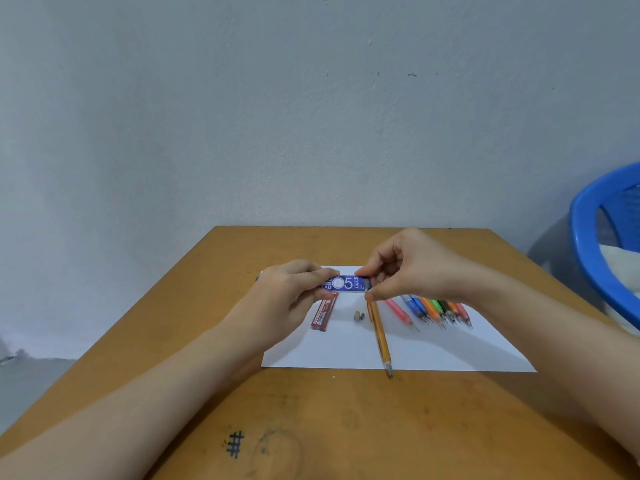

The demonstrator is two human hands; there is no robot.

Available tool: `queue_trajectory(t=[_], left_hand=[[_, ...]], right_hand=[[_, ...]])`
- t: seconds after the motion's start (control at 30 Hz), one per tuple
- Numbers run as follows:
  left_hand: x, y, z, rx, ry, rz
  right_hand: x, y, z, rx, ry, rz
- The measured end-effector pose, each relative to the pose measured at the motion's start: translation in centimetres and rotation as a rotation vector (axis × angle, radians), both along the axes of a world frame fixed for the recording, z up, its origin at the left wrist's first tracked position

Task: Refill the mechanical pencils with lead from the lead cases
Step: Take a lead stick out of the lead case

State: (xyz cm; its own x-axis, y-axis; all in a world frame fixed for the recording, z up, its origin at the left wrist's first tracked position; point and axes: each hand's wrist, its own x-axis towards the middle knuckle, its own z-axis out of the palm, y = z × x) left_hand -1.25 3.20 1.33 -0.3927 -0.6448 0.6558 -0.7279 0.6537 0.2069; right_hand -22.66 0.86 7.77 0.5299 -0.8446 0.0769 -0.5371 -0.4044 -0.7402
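Note:
A blue lead case (pixel 347 283) marked "05" is held level above the white paper (pixel 415 351). My left hand (pixel 289 294) grips its left end and my right hand (pixel 408 266) pinches its right end between thumb and fingers. Below it on the paper lies a red lead case (pixel 324 312). A small grey cap (pixel 359 315) sits beside an orange mechanical pencil (pixel 380 336), which points toward me. A row of several coloured mechanical pencils (pixel 433 310) lies to the right, partly hidden by my right hand.
The paper lies on a brown wooden table (pixel 311 417) standing against a pale wall. A blue plastic basket (pixel 602 251) stands off the table's right side. A black "#" mark (pixel 235 444) is drawn on the near tabletop.

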Motion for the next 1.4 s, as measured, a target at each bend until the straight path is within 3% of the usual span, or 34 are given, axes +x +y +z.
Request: queue_trajectory(t=[0.23, 0.4, 0.53, 0.7, 0.83, 1.03, 1.23, 1.4], left_hand=[[-0.2, 0.1, 0.3, 0.148, 0.181, 0.01], [-0.7, 0.2, 0.4, 0.4, 0.538, 0.013], [-1.4, 0.8, 0.4, 0.402, 0.673, -0.008], [-1.9, 1.7, 0.4, 0.391, 0.696, -0.002], [-2.3, 1.8, 0.4, 0.403, 0.741, -0.016], [-2.4, 2.1, 1.1, 0.514, 1.014, -0.061], [-2.6, 2.7, 2.4, 0.894, 1.485, -0.248], [-2.2, 3.1, 3.1, 1.098, 1.652, -0.365]], right_hand=[[-0.7, -0.7, 0.1, 0.157, -0.103, 0.038], [-0.2, -0.8, -0.3, 0.449, -0.573, 0.035], [1.6, -0.1, -1.8, 0.528, -0.859, -0.059], [2.5, 0.9, -2.9, 0.525, -0.961, -0.155], [2.6, 1.1, -2.9, 0.341, -0.939, -0.179], [1.8, 0.6, -1.9, -0.217, -0.689, -0.227], [1.2, -1.1, -3.0, -0.629, -0.322, -0.123], [1.3, -2.2, -4.3, -0.976, -0.109, -0.056]])
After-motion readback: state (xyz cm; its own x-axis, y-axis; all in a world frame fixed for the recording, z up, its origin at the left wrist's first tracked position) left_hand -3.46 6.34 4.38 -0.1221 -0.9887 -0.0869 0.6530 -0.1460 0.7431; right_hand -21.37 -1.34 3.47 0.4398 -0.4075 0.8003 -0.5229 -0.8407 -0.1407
